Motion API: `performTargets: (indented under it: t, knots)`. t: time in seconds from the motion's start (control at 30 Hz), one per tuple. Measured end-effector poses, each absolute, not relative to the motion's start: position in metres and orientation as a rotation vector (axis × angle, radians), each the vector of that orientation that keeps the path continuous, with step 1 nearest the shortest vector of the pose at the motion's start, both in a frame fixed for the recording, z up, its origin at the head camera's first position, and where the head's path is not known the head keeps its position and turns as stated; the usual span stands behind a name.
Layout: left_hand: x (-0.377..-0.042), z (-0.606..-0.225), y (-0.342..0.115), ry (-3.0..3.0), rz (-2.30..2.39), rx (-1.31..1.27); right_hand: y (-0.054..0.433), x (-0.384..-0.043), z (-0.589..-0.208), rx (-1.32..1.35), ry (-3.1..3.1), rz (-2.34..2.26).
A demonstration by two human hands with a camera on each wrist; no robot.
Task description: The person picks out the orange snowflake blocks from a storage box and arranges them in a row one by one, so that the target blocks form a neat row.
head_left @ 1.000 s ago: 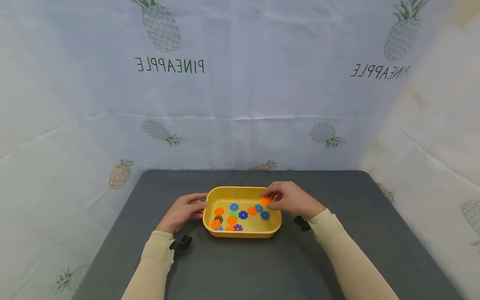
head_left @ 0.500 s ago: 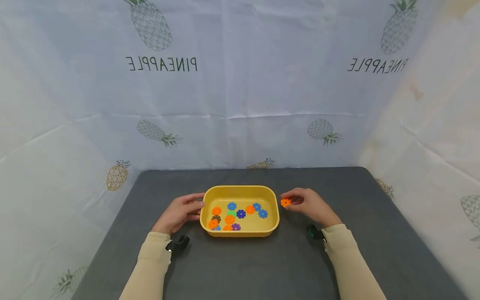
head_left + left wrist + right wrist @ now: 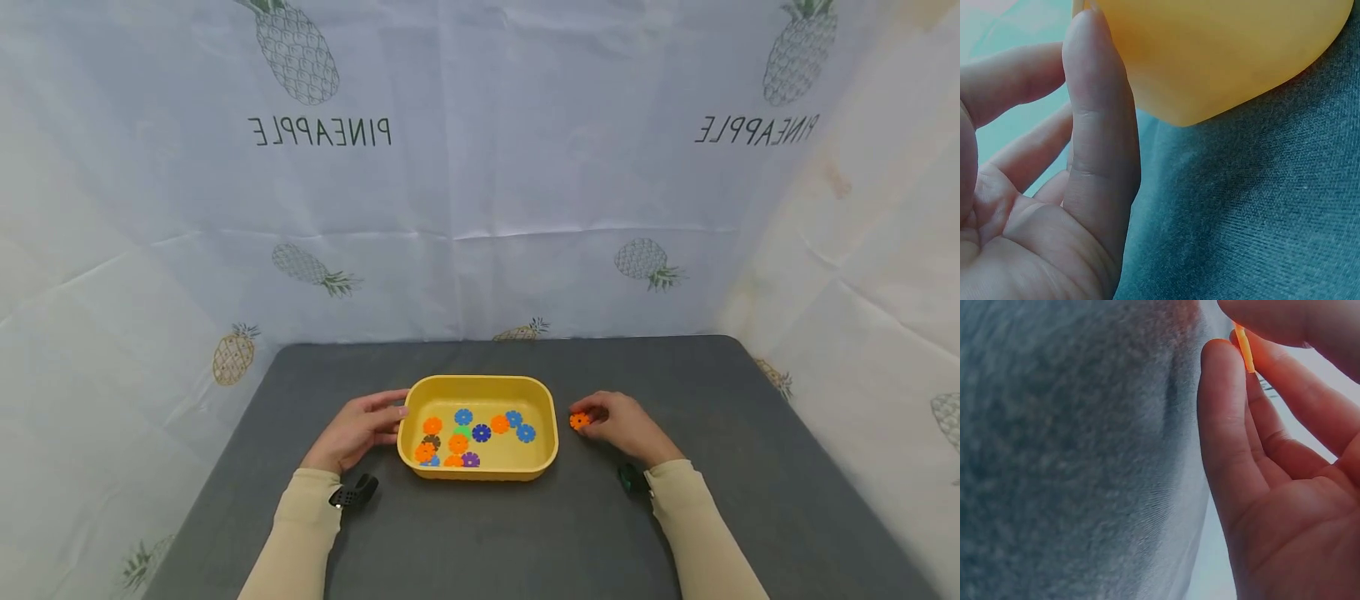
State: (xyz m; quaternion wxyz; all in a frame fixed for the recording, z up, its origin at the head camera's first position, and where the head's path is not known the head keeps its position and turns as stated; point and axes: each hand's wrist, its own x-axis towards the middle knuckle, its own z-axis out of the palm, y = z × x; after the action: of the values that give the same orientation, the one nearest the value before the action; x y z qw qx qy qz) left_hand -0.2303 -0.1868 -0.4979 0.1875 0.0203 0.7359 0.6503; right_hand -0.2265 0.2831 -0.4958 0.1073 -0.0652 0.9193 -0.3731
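Dark grey tabletop (image 3: 480,533) filled the lower middle of the head view. Nearest: cream sleeves (image 3: 292,542), cut off at the bottom edge, dark wrist devices (image 3: 356,492) just beyond. Right hand (image 3: 626,427), just right of the yellow tray (image 3: 480,474), had an orange disc (image 3: 579,422) pinched between thumb and fingertips, gap closed down to the disc's thickness. Disc was low over the table; touching or not, couldn't tell. Left hand (image 3: 354,429) was at the tray's left end, fingers loosely bent, thumb tip on the rim; firm pinch or light rest, unclear.

Disc judged light, stiff plastic, probably smooth, not fragile. Best hold: thumb and fingertip on opposite faces, or across the notched edge; lying flat, it would likely be fiddly to lift.

Tray stood between the hands with loose discs (image 3: 482,433) in it: orange, blue, green, purple, brown, mostly toward the left, some overlapping. Front wall cut off the nearest ones, so no sure count. Fingers hid part of the held disc; right wrist view gave only an orange sliver, left wrist view no discs at all.

Farthest: pale backdrop (image 3: 480,183), pineapple prints (image 3: 297,57), lettering (image 3: 322,132) mirrored, top prints cropped.
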Motion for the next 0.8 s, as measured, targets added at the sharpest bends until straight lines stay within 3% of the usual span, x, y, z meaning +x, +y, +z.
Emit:
performTargets:
  t: [0.8]
  knots:
    - [-0.2325, -0.5008, -0.188, 2.033, 1.863, 0.045, 0.2835, -0.2318, -0.5017, -0.203, 2.698, -1.058]
